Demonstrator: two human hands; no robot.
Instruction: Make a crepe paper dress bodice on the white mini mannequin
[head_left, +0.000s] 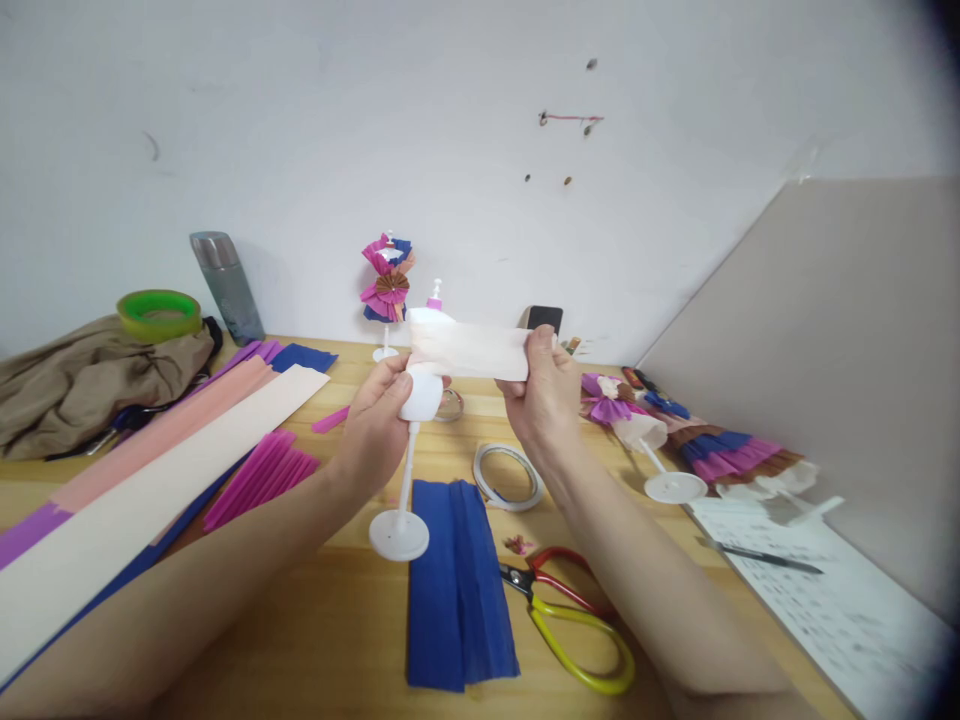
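My left hand [379,410] is closed around the body of a small white mannequin stand [424,396], which is lifted and slightly tilted. Its round base [399,536] hangs low in view. Across the mannequin's torso runs a strip of cream crepe paper [480,350]. The strip's left end lies on the torso near my left fingers. My right hand [541,385] pinches the strip's right end between thumb and fingers and holds it out sideways, nearly level. Part of the torso is hidden behind the strip.
Blue crepe paper [439,590], red-and-yellow scissors [562,610] and a roll of white tape [508,478] lie in front. Long paper strips [172,470] and pleated magenta paper [259,480] are at left. A dressed mannequin [388,290] stands behind; others lie at right beside a printed sheet [817,600].
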